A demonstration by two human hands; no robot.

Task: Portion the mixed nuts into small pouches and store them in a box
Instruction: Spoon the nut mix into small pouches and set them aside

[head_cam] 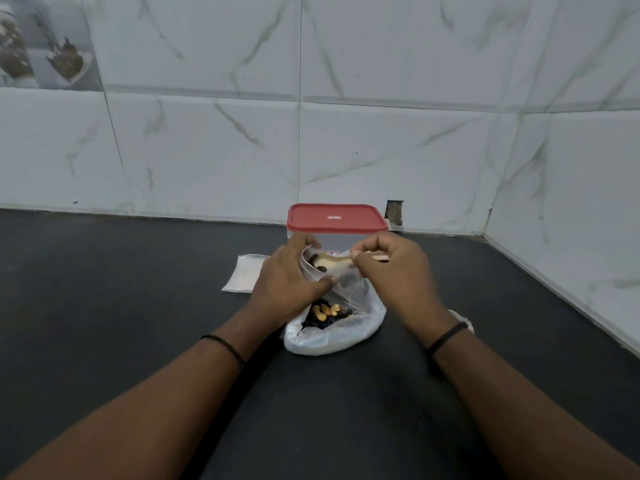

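On the dark, matte black countertop (104, 289), farthest left of the things in front of me, lies a flat stack of small clear plastic pouches (242, 273), resting beside my left wrist and partly hidden behind it. My left hand (289, 277) comes next: its fingers are curled and its thumb pinches the rim of a small clear pouch (313, 261), holding the mouth up and open. A thin black beaded band (225, 344) sits on that forearm.

Into the open pouch reaches the bowl of a pale wooden spoon (332, 263), carrying a few dark raisins and nuts. Just below, on the counter and nearer to me, sits a large translucent white plastic bag (346, 336) with its top rolled open, and inside it the mixed nuts (327, 313): pale cashews over dark raisins. Behind both hands, near the marbled white tiled wall (381, 140), stands a clear rectangular plastic box with a red lid (337, 218); the lid is on.

My right hand (394, 271) is closed around the spoon's handle, fingers wrapped and thumb pressing, with the handle's end poking out to the right of my knuckles. A plain black band (446, 337) circles that wrist. Just beyond it, a bit of crumpled clear plastic (462, 320) peeks out from behind my forearm; I cannot tell what it is.
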